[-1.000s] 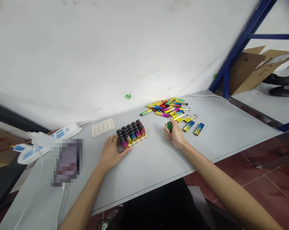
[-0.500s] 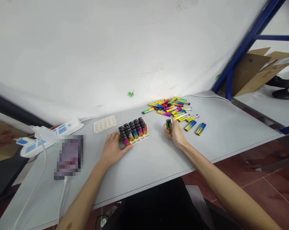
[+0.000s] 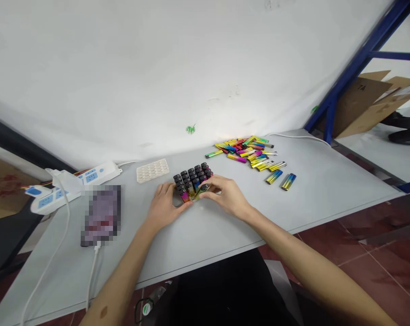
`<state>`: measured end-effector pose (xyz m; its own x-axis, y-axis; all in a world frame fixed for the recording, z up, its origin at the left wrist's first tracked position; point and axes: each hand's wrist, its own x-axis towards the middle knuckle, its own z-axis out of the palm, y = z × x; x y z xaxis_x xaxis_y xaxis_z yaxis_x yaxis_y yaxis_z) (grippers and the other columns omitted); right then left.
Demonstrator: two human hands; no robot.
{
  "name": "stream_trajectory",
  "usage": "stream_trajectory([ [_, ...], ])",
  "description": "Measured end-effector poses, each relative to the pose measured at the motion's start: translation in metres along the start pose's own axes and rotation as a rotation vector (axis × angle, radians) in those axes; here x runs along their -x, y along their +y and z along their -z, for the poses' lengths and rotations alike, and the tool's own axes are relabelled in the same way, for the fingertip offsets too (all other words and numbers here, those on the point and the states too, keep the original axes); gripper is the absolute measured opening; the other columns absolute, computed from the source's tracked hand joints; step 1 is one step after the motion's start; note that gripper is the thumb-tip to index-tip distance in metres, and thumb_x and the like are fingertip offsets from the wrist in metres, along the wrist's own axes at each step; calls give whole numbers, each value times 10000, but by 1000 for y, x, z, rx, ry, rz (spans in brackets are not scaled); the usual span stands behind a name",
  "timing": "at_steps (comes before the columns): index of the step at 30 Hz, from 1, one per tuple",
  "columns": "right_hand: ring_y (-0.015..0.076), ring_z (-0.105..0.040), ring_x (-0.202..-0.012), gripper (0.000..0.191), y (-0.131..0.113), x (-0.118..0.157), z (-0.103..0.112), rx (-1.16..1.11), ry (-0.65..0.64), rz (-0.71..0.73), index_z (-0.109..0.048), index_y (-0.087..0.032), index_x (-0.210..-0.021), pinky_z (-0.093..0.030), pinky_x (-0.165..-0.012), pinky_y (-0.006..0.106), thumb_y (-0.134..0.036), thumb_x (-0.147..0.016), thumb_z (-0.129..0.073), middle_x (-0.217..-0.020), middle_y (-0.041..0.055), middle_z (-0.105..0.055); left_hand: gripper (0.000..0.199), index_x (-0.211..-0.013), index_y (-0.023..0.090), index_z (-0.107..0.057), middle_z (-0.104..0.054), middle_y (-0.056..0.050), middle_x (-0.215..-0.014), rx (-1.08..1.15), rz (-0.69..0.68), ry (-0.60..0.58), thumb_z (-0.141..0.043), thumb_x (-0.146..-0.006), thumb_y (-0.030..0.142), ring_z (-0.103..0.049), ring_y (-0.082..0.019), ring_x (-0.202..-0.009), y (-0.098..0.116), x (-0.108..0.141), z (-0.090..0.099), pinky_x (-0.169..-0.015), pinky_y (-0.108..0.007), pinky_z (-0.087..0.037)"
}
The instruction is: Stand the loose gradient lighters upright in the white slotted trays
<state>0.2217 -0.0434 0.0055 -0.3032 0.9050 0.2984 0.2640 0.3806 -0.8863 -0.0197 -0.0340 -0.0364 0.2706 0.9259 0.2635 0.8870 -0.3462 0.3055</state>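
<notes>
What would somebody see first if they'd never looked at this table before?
Probably the shiny, rainbow-colored pile of lighters, lying on the gray table near the white wall. Next might be the block of black-topped lighters standing in rows between two hands: the left hand is at its left side, and the right hand holds one more lighter at its front.

Whether the held lighter (image 3: 202, 190) is seated seems too small to tell.
</notes>
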Motion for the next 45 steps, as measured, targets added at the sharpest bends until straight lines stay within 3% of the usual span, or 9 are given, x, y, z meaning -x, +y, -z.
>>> stream_trajectory([
  [4, 139, -628, -783, 126, -2, -6, -20, 286, -57, 18, -709, -177, -996, -494, -758, 268, -221, -879, -726, -957, 33, -668, 561, -1137, 191, -560, -593, -112, -1160, 29, 12, -21, -637, -816, 645, -521, -335, -1113, 3, 0, 3, -937, -486, -473],
  [12, 226, -704, -856, 206, -37, -10, -24, 903, -223, -112, -666, -163, -1033, -482, -650, 296, -318, -1001, -534, -1059, 85, -691, 587, -1136, 188, -556, -590, -106, -1162, 35, 7, -20, -645, -808, 666, -518, -324, -1106, 3, 0, 3, -948, -479, -469],
  [21, 281, -736, -916, 208, -51, -16, -36, 1025, -335, -163, -694, -116, -1036, -540, -716, 324, -263, -983, -556, -1021, 168, -737, 542, -1093, 204, -555, -587, -97, -1111, 11, -15, 7, -621, -826, 671, -524, -321, -1079, -1, 0, -1, -928, -475, -478],
  [25, 271, -733, -879, 312, -43, -3, -10, 993, -286, -202, -722, -177, -1015, -511, -710, 319, -370, -1022, -476, -976, 136, -750, 620, -1167, 186, -548, -588, -114, -1144, -8, -10, 7, -616, -817, 693, -514, -343, -1132, -2, 0, -1, -960, -488, -469],
  [28, 266, -721, -854, 430, -27, 12, 36, 1094, -83, -401, -704, -162, -1020, -483, -696, 318, -395, -1057, -345, -955, 146, -741, 638, -1193, 178, -548, -585, -122, -1187, -7, 9, -15, -615, -816, 688, -508, -350, -1162, -2, 0, 0, -983, -499, -462],
  [31, 300, -689, -952, 457, -1, 29, 86, 1232, 185, -608, -679, -154, -1116, -472, -777, 382, -396, -1059, -296, -1110, 175, -705, 603, -1179, 192, -552, -587, -115, -1185, 12, 10, -27, -618, -820, 672, -511, -346, -1156, -2, -1, 1, -977, -505, -467],
  [34, 358, -615, -1087, 443, 23, 47, 115, 1372, 157, -597, -695, -115, -1072, -422, -903, 454, -408, -1033, -366, -1131, 210, -676, 565, -1145, 202, -556, -587, -107, -1159, 18, 7, -26, -616, -825, 664, -510, -342, -1138, -2, -1, 2, -964, -505, -471],
  [39, 316, -621, -976, 339, 33, 64, 105, 1282, 106, -524, -658, -130, -1015, -431, -857, 415, -424, -980, -492, -1019, 183, -665, 572, -1132, 204, -562, -589, -111, -1154, 19, 19, -15, -623, -814, 675, -505, -348, -1138, -3, -1, 0, -960, -512, -469],
  [45, 277, -637, -955, 238, 26, 50, 84, 1052, 7, -502, -612, -93, -1091, -438, -807, 351, -175, -942, -444, -1088, 196, -629, 566, -1146, 211, -550, -583, -104, -1153, -3, 21, -27, -621, -821, 668, -509, -342, -1140, -2, -1, 0, -974, -497, -462],
])
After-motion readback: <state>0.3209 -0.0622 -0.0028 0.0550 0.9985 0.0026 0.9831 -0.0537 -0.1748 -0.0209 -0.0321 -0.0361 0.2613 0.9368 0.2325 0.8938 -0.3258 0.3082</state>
